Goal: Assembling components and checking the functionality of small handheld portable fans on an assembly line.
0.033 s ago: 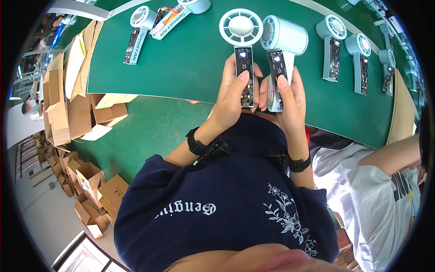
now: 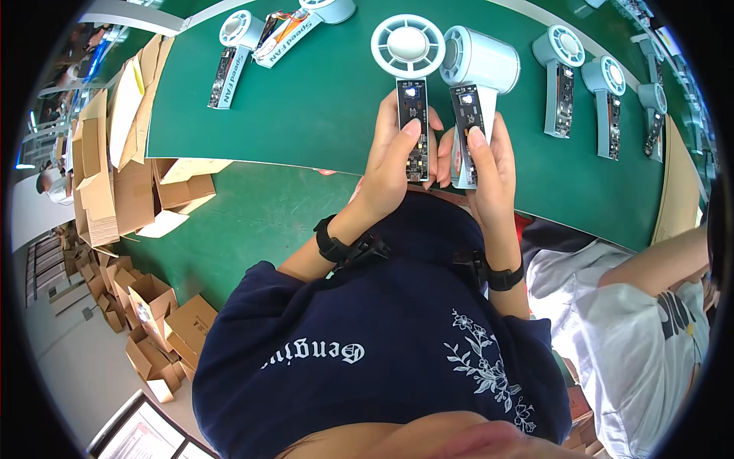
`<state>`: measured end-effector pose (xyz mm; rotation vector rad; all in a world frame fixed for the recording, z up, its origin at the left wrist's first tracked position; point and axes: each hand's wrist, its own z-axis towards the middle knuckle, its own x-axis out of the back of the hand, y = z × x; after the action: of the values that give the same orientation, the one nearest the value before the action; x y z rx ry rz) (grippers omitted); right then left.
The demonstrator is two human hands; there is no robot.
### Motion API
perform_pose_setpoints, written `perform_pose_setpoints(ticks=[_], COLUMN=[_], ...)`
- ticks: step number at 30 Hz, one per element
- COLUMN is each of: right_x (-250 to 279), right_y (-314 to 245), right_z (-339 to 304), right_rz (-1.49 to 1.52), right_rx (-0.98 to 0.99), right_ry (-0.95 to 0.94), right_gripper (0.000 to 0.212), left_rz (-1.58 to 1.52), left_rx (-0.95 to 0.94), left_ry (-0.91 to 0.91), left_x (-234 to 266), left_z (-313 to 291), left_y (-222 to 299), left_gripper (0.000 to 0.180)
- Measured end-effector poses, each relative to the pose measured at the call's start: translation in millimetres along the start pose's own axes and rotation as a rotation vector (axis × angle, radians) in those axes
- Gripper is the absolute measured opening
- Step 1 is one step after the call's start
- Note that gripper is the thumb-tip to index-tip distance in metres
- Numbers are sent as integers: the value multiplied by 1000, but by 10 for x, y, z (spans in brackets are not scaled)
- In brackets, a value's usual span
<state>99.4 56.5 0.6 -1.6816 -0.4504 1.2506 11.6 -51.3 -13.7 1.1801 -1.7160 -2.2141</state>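
Note:
My left hand (image 2: 388, 159) is closed around the handle of a pale blue handheld fan (image 2: 407, 47), its round grille facing up. The handle's front is off, so a black circuit board (image 2: 413, 105) with a small lit display shows, and my thumb presses on it. Close beside it, my right hand (image 2: 495, 162) grips a second handheld fan (image 2: 491, 63), turned so that its cylindrical head lies sideways. My right thumb rests on that fan's bare circuit board (image 2: 466, 115), which also has a lit spot. The fingers behind both handles are partly hidden.
On the green table (image 2: 321, 115), two more fans (image 2: 241, 29) lie at the far left, one with loose wires (image 2: 290, 29). Several others, such as a fan (image 2: 560, 47) with a bare board, lie to the right. Cardboard boxes (image 2: 134, 195) stand left; a person in white (image 2: 612, 329) sits right.

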Motion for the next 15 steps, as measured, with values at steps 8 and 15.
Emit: perform_pose_setpoints(ticks=[8, 15], right_x=[-36, -17], right_y=[2, 4], right_z=[-3, -5], right_rz=[-115, -110], right_rx=[18, 18], right_ry=[23, 21], right_gripper=[26, 27], left_rz=[-25, -4], left_rx=[2, 9], left_ry=[-32, 5], left_x=[19, -10], left_z=[6, 2], left_y=[-5, 1], left_gripper=[35, 34])
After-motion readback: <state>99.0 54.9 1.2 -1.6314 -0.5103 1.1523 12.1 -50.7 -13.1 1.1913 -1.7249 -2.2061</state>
